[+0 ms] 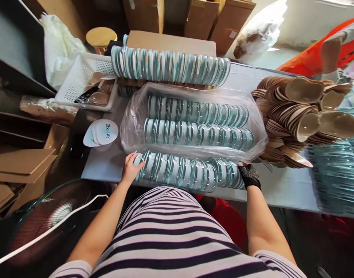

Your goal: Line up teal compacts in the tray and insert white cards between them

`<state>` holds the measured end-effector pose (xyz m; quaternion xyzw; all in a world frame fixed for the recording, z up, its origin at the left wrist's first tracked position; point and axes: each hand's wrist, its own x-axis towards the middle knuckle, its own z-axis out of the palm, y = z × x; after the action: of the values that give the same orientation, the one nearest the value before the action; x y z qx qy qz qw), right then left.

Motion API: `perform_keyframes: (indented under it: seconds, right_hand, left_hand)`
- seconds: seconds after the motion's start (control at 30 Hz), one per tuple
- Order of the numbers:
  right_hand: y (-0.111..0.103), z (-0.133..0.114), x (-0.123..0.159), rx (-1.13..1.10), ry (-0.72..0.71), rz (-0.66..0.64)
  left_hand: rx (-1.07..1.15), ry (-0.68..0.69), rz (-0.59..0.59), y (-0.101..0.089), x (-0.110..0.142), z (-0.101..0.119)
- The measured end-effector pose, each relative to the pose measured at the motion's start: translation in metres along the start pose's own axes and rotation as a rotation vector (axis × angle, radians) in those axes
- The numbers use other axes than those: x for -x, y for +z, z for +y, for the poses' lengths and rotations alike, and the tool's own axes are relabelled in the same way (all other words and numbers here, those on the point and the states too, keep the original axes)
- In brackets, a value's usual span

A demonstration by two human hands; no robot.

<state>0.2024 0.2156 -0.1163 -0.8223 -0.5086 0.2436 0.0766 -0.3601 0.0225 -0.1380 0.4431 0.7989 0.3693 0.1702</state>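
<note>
In front of my body a long row of round, flat teal-and-white pieces with shiny clear rims [177, 170] lies on its side along the table's near edge. The row's left end is gripped by my bare left hand [132, 168], thumb and fingers curved over it. My right hand [249, 175], in a black fingerless mesh glove, presses the right end; its fingertips are partly hidden. Just beyond, a clear plastic bag [191, 90] holds two similar rows [198, 133]. What exactly the pieces are, I cannot make out.
Another row [171, 67] lies at the back by a cardboard box [171, 41]. A white basket [75, 83] and a disc printed "beauty" [103, 132] are left. Stacked brown curved pieces [292, 110] and teal stacks [336, 173] stand right. A fan [53, 220] is lower left.
</note>
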Motion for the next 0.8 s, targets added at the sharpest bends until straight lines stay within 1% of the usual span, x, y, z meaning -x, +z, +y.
perform_keyframes:
  seconds: [0.07, 0.1, 0.13, 0.2, 0.23, 0.27, 0.3, 0.33, 0.4, 0.47, 0.53, 0.63, 0.7, 0.8]
  right_hand:
    - [-0.001, 0.001, 0.007, 0.092, -0.04, 0.053]
    - [-0.002, 0.002, 0.015, 0.161, -0.086, 0.119]
    - [-0.001, 0.001, 0.025, 0.24, -0.148, 0.2]
    - [0.003, -0.008, 0.048, 0.395, -0.317, 0.343]
    - [0.007, -0.017, 0.06, 0.45, -0.408, 0.362]
    - [0.013, -0.027, 0.069, 0.482, -0.51, 0.332]
    - [0.02, -0.038, 0.076, 0.517, -0.621, 0.261]
    - [0.026, -0.049, 0.08, 0.544, -0.679, 0.208]
    - [0.037, -0.061, 0.083, 0.57, -0.716, 0.123]
    - [0.042, -0.059, 0.085, 0.551, -0.708, 0.072]
    - [0.042, -0.044, 0.087, 0.518, -0.706, 0.049]
    - [0.043, -0.023, 0.091, 0.485, -0.709, 0.056]
    - [0.046, -0.02, 0.092, 0.453, -0.716, 0.051]
    - [0.047, -0.028, 0.094, 0.407, -0.731, 0.03]
  left_hand:
    - [-0.099, 0.013, -0.009, -0.005, 0.011, 0.007]
    - [-0.175, 0.049, -0.01, -0.008, 0.018, 0.013]
    - [-0.256, 0.103, -0.011, -0.011, 0.026, 0.019]
    - [-0.388, 0.239, -0.033, -0.015, 0.04, 0.032]
    - [-0.425, 0.306, -0.067, -0.014, 0.045, 0.039]
    - [-0.446, 0.367, -0.118, -0.011, 0.049, 0.044]
    - [-0.458, 0.422, -0.183, -0.007, 0.052, 0.05]
    - [-0.466, 0.477, -0.261, -0.001, 0.053, 0.054]
    - [-0.482, 0.568, -0.407, 0.012, 0.053, 0.062]
    - [-0.505, 0.614, -0.489, 0.023, 0.052, 0.067]
    - [-0.524, 0.626, -0.504, 0.028, 0.05, 0.068]
    - [-0.495, 0.624, -0.491, 0.031, 0.048, 0.066]
    - [-0.429, 0.605, -0.478, 0.034, 0.049, 0.065]
    - [-0.336, 0.551, -0.461, 0.036, 0.052, 0.067]
